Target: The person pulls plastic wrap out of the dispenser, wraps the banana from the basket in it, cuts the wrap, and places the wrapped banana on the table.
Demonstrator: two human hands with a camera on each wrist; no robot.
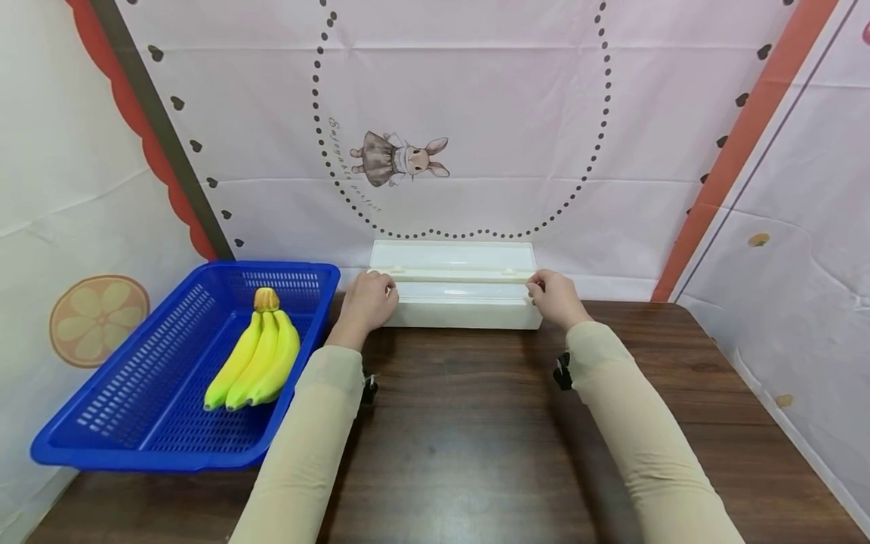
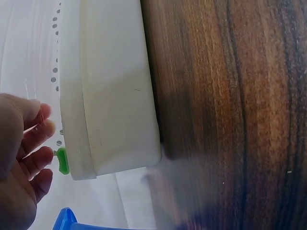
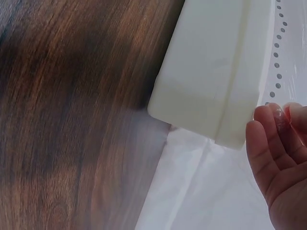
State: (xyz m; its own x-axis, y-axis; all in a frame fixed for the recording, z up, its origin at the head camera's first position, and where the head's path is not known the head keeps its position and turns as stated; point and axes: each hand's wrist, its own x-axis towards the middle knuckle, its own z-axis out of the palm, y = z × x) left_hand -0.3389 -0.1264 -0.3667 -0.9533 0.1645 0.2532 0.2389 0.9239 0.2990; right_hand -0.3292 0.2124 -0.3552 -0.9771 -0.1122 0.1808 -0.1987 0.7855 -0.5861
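Observation:
A long white cling film dispenser box [image 1: 469, 316] stands against the back wall with its lid [image 1: 448, 255] raised. My left hand [image 1: 372, 298] is at the box's left end, thumb and fingertips pinching what looks like the edge of clear cling film. At the right end, my right hand [image 1: 556, 298] pinches thumb to fingers in the same way; a shiny bit of clear film [image 3: 280, 116] shows at its fingertips. The film itself is hard to see. In the left wrist view a small green tab [image 2: 63, 161] sticks out beside the box, close to my curled fingers.
On the left is a blue plastic basket [image 1: 146, 459] holding a bunch of yellow bananas [image 1: 261, 363]. Under the box lies a dark wood table [image 1: 462, 423]. A printed cloth [image 1: 476, 113] with a rabbit hangs behind it, and cloth walls close both sides.

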